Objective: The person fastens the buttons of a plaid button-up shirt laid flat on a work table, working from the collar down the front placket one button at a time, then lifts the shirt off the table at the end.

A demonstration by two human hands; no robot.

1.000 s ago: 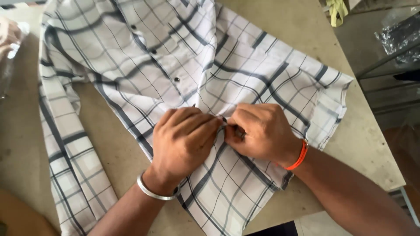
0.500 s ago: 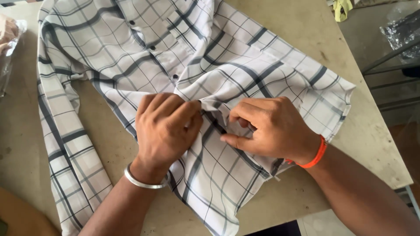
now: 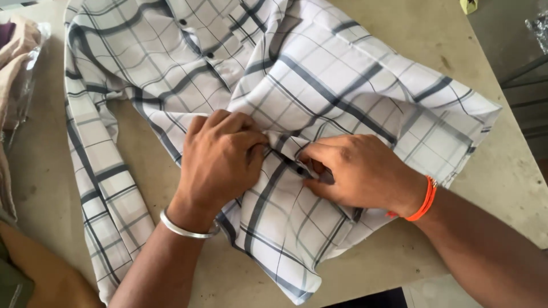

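A white shirt with grey checks (image 3: 319, 85) lies spread across the tan table (image 3: 502, 171), one sleeve trailing down the near left side. Both hands press on its front placket near the middle. The left hand (image 3: 220, 159), with a silver bangle (image 3: 185, 228) at the wrist, has its fingers curled and pinching the fabric edge. The right hand (image 3: 359, 171), with an orange band (image 3: 425, 199) at the wrist, pinches the same edge just beside a small dark button (image 3: 299, 170). The fingertips of the two hands nearly touch
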